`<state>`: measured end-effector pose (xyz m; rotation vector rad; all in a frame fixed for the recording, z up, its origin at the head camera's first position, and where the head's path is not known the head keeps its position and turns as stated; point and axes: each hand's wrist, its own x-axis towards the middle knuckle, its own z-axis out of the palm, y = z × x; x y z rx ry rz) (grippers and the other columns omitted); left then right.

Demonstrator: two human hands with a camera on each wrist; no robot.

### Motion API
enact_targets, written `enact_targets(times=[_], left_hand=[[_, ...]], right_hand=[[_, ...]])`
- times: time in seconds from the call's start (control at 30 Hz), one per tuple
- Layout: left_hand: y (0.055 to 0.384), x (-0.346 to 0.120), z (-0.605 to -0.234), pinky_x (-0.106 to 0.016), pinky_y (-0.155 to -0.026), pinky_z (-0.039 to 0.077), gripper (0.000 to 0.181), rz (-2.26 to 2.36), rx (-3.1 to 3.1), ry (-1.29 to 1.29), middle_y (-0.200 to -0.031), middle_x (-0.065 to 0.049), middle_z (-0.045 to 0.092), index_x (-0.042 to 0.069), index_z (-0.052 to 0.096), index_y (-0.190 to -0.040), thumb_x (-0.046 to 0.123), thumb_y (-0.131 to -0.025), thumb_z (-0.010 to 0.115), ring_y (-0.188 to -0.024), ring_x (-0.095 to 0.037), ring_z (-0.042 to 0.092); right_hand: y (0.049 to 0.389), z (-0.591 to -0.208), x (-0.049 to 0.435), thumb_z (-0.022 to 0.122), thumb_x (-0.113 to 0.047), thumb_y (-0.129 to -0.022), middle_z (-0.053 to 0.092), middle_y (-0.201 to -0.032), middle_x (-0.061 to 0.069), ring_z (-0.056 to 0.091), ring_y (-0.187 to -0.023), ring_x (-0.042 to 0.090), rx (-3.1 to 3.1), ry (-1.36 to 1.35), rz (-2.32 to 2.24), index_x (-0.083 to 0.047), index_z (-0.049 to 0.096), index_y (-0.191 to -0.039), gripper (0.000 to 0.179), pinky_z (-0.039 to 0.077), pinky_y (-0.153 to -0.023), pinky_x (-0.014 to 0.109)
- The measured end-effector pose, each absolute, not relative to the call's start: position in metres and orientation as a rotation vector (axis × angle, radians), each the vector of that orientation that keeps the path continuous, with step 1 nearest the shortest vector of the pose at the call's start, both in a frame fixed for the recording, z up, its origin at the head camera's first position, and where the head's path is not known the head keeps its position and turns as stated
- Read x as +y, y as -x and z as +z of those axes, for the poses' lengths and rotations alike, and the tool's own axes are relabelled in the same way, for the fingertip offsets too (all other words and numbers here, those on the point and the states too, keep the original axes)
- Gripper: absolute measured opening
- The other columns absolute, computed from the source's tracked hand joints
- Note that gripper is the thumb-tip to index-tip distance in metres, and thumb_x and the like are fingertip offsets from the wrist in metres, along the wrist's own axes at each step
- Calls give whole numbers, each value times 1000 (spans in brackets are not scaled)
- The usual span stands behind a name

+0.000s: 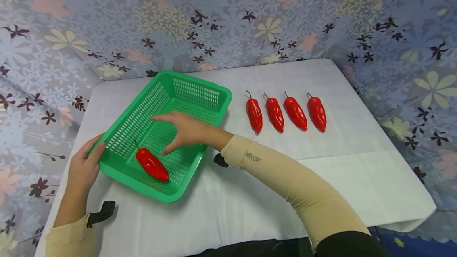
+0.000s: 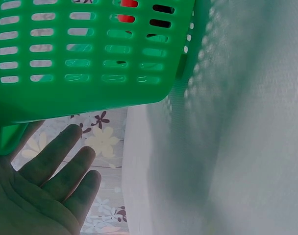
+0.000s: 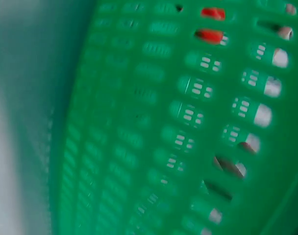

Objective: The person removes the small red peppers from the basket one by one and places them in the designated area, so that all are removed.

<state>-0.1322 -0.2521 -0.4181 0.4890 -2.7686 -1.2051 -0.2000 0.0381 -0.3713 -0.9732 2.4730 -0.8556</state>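
A green plastic basket (image 1: 218,106) with slotted walls sits at the left of the table. My left hand (image 1: 83,163) pinches its rim at the near left corner, thumb over the top. In the left wrist view the other fingers (image 2: 65,164) extend below the rim. One glossy red pepper (image 1: 151,165) with a thin stem lies inside, near the front wall. Above the basket floor my right hand (image 1: 187,130) hangs with thumb and fingers spread, holding nothing, to the pepper's upper right. Through the slots in the right wrist view, red patches of pepper (image 3: 212,13) show.
Right of the basket lie several more red peppers (image 1: 275,115) in a row, stems pointing away. A white cloth (image 1: 357,177) with a fold line covers the table. Flowered fabric (image 1: 228,23) hangs behind and around it. Black wrist mounts (image 1: 101,213) stick out from the arms.
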Motion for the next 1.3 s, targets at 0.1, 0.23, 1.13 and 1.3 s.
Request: enact_targets(times=[0.1,0.23,1.13,1.3], left_hand=[[132,-251,-418,-45,-95,34,48,-1208,-2764,-479,-145,-11,45,25,45,-141,47,-99,38,-126,-29,43],[131,-250,-417,-53,-99,32,49,-1230,-2756,-451,-146,-13,44,22,44,-142,46,-100,37,-130,-36,41],[131,-252,-416,-59,-105,29,51,-1237,-2775,-465,-149,-12,40,24,43,-143,49,-99,36,-136,-37,36],[129,-252,-416,-58,-104,30,51,-1242,-2774,-474,-149,-12,40,25,42,-143,49,-99,36,-135,-37,37]], right_hand=[[195,-372,31,83,-43,-67,38,-148,2,38,-134,16,2462,979,-848,-34,30,-148,97,43,-102,33],[191,-378,24,84,-43,-67,37,-147,2,38,-134,15,2452,959,-832,-34,30,-148,97,45,-100,31],[178,-400,-16,86,-41,-65,47,-131,0,46,-114,11,2302,1000,-574,-38,25,-149,104,45,-73,14],[177,-402,-20,86,-36,-66,44,-136,-4,43,-118,9,2251,992,-552,-39,26,-148,102,46,-75,13]])
